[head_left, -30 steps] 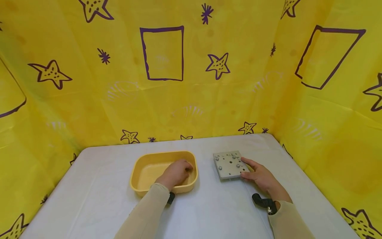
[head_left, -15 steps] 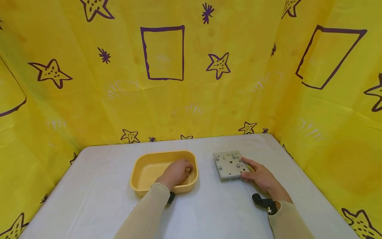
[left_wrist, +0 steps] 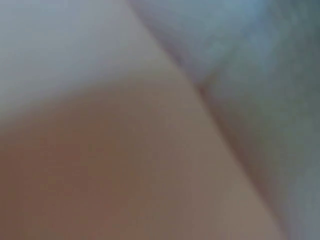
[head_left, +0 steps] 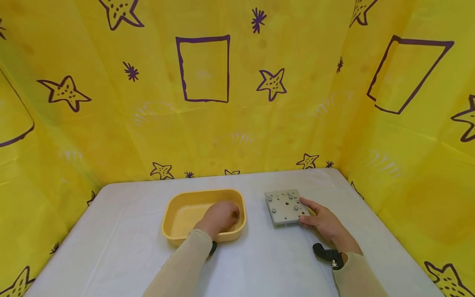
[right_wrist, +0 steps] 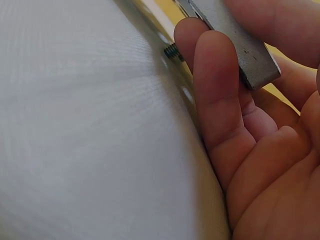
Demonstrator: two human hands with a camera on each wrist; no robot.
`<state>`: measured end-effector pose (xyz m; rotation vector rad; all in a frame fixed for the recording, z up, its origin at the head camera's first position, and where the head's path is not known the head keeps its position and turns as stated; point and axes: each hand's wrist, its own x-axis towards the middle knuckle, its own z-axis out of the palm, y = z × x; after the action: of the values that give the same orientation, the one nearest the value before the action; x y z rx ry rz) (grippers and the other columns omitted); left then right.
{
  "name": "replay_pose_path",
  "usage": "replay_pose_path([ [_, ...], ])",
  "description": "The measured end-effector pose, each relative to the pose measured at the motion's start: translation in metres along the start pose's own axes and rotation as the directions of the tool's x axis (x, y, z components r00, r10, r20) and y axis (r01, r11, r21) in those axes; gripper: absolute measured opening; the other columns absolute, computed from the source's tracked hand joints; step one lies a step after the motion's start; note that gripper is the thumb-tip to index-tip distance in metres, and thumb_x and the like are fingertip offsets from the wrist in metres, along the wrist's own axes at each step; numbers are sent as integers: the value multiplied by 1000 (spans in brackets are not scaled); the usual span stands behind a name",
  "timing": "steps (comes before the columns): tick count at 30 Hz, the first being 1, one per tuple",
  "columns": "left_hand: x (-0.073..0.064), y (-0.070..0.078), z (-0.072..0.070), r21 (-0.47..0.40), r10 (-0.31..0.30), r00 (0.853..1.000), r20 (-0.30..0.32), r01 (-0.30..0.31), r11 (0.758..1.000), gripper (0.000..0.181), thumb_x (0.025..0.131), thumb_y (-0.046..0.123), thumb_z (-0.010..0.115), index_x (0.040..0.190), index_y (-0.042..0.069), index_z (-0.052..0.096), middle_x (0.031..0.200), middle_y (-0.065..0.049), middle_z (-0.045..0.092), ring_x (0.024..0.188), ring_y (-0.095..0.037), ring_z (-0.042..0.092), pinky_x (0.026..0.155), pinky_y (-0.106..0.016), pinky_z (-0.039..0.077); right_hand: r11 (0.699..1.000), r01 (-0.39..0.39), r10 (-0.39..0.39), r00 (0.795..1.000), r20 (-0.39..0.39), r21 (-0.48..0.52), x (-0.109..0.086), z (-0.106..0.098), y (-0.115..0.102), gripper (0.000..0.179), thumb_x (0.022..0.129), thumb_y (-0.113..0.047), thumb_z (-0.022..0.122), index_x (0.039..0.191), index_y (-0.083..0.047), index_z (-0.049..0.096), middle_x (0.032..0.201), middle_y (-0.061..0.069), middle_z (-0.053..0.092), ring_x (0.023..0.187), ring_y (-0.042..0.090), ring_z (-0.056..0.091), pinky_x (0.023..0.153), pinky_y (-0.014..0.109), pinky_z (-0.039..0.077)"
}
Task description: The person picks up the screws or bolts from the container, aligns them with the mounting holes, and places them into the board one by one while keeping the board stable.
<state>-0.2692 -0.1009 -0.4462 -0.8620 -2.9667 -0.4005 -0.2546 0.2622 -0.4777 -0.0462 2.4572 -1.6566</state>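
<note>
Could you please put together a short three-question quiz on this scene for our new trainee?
1. Which of the two hands is inside the yellow tray?
2. In the head view, the right hand grips the grey plate at which side?
a) left
b) right
c) far
3. True or false: the grey plate lies inside the yellow tray.

Key: 1. The left hand. 2. b. 3. False; it is to the right of the tray in the head view.
</note>
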Motion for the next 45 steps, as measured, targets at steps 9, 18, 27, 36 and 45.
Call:
replay_pose_path([
  [9,-1,2,1,15,-2,1000,12,2,1000,15,88,8,66,92,17,77,86,6,61,78,-15,57,77,-34,51,999,3,-3,1000,-4,-43,0,1,-1,86,79,-41,83,153,-22,43,159,15,29,144,39,19,112,64,5],
  [18,-12,4,-15,-451,-284,955,-84,217,866,29,92,6,66,121,6,68,108,-5,65,97,-23,60,88,-42,50,996,23,-22,1000,10,-91,1,0,4,86,79,-45,82,153,-26,42,159,13,29,145,39,18,111,64,5],
  [27,-11,18,-39,-858,-427,904,23,237,456,24,92,3,68,115,10,69,105,-6,66,94,-26,60,86,-47,51,998,-5,7,1000,26,-61,-1,-7,-1,84,81,-35,83,153,-31,41,161,8,27,146,35,18,112,63,4],
  [36,6,35,-35,-936,-380,923,52,177,303,20,92,-3,67,109,7,72,112,-16,66,102,-32,65,88,-35,53,998,-53,53,999,11,-40,-2,-6,2,85,79,-33,84,152,-32,42,161,9,25,147,36,15,111,65,3],
  [45,28,63,-22,-932,-325,944,55,165,323,18,92,2,70,109,5,71,105,-9,67,91,-25,66,82,-33,55,998,-60,60,998,19,0,1,-5,2,85,79,-30,85,152,-31,43,161,7,25,147,33,18,113,62,3],
])
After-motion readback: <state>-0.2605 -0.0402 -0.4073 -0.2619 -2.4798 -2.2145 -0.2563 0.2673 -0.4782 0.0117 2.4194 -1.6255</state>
